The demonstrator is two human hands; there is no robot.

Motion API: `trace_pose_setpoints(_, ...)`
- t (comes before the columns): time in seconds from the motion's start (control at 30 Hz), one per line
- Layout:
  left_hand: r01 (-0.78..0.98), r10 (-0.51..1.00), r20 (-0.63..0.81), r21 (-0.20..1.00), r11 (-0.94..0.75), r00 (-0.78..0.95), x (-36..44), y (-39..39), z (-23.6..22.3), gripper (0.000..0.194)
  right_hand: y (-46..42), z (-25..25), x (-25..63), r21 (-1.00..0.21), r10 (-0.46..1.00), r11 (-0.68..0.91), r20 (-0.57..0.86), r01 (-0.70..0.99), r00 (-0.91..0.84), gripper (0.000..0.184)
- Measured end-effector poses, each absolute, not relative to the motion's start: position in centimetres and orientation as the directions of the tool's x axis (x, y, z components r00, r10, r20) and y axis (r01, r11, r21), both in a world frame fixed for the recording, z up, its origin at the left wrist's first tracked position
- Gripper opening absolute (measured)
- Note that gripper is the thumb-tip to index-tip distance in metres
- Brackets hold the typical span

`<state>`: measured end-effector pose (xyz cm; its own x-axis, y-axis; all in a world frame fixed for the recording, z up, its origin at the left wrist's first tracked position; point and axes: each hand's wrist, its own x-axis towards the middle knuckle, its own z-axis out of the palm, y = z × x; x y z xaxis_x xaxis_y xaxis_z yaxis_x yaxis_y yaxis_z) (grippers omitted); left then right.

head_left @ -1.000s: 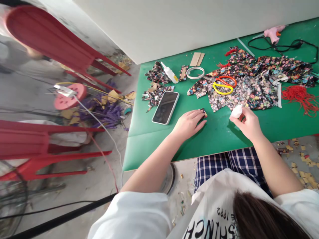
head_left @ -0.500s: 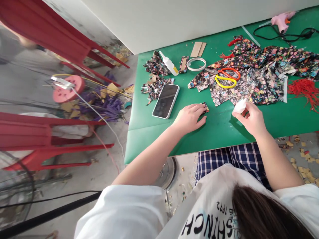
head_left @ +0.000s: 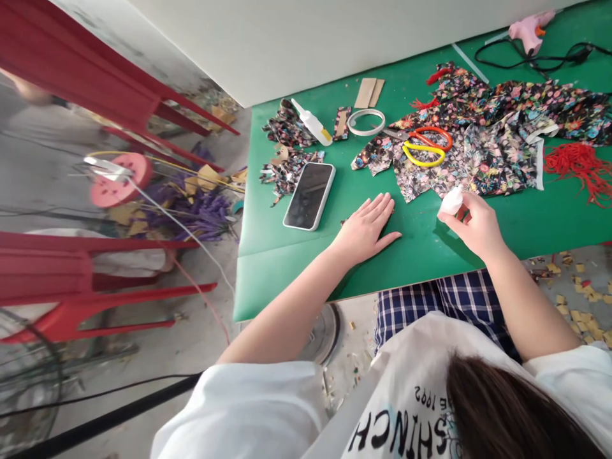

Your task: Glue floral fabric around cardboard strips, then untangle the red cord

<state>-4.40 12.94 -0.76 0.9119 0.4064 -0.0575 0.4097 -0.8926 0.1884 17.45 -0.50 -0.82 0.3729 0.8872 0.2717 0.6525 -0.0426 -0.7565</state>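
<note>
My left hand (head_left: 366, 228) lies flat on the green table, fingers stretched out. A small dark bit (head_left: 343, 222) peeks out at its left edge; whatever else is under the palm is hidden. My right hand (head_left: 474, 222) is closed around a small white plastic bottle (head_left: 451, 201), tilted just above the table, its lower part covered by the fingers. Floral fabric (head_left: 471, 159) spreads beyond both hands, with scissors (head_left: 425, 146) with orange and yellow handles on it. Left of my left hand rests a phone (head_left: 310, 196).
At the back lie a white squeeze bottle (head_left: 313, 122), a tape roll (head_left: 366, 122), cardboard pieces (head_left: 369, 93) and fabric scraps (head_left: 291, 169). Red threads (head_left: 578, 167) and a pink glue gun (head_left: 530, 32) with a black cord are at right. Red chairs (head_left: 109, 70) stand left of the table (head_left: 277, 268).
My left hand has flattened and covers the small floral piece that showed at its fingertips. My right hand still holds the white bottle. The view has shifted slightly.
</note>
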Motion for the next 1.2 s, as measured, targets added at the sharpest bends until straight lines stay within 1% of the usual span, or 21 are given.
trace_pose_setpoints(0.1,0.414,0.412,-0.06,0.246,-0.877,0.909,-4.9,13.7,0.0,0.067,-0.5,-0.8,17.4,-0.753,0.882,-0.049,0.276,0.656,0.382,0.024)
trace_pose_setpoints(0.17,0.451,0.473,0.015,0.273,-0.85,0.881,-5.7,14.5,0.5,0.07,-0.5,-0.8,17.4,-0.753,0.879,-0.05,0.278,0.656,0.387,0.024)
trace_pose_setpoints(0.23,0.478,0.519,0.077,0.296,-0.827,0.851,-6.6,15.1,0.8,0.068,-0.6,-0.8,17.4,-0.752,0.883,-0.047,0.277,0.657,0.38,0.024)
trace_pose_setpoints(0.33,0.469,0.508,0.047,0.317,-0.824,0.86,-7.6,15.6,0.9,0.057,-0.6,-0.8,17.3,-0.75,0.889,-0.044,0.272,0.66,0.368,0.024)
trace_pose_setpoints(0.43,0.452,0.479,0.01,0.314,-0.835,0.878,-7.6,15.5,0.8,0.046,-0.6,-0.8,17.3,-0.751,0.887,-0.045,0.274,0.659,0.372,0.024)
trace_pose_setpoints(0.53,0.442,0.468,0.014,0.307,-0.843,0.883,-7.1,15.3,0.8,0.039,-0.6,-0.8,17.4,-0.752,0.885,-0.046,0.275,0.658,0.376,0.024)
trace_pose_setpoints(0.67,0.449,0.477,0.034,0.283,-0.847,0.878,-6.6,15.1,1.4,0.038,-0.6,-0.6,17.4,-0.756,0.885,-0.049,0.27,0.653,0.379,0.025)
trace_pose_setpoints(0.73,0.463,0.492,0.03,0.29,-0.837,0.87,-6.5,15.1,1.7,0.038,-0.6,-0.5,17.3,-0.759,0.884,-0.052,0.267,0.649,0.384,0.024)
trace_pose_setpoints(0.87,0.545,0.583,0.04,0.31,-0.779,0.811,-6.7,15.5,1.9,0.041,-0.7,-0.4,17.3,-0.764,0.881,-0.047,0.272,0.644,0.386,0.025)
trace_pose_setpoints(1.0,0.603,0.652,0.127,0.284,-0.746,0.747,-6.9,15.9,1.5,0.043,-0.7,-0.5,17.3,-0.761,0.88,-0.048,0.274,0.646,0.388,0.025)
trace_pose_setpoints(1.13,0.662,0.696,0.264,0.216,-0.717,0.668,-7.1,16.3,1.4,0.04,-0.6,-0.4,17.3,-0.755,0.881,-0.048,0.276,0.654,0.384,0.023)
trace_pose_setpoints(1.2,0.683,0.707,0.303,0.202,-0.703,0.639,-7.2,16.5,1.6,0.038,-0.6,-0.4,17.3,-0.759,0.88,-0.047,0.277,0.65,0.386,0.022)
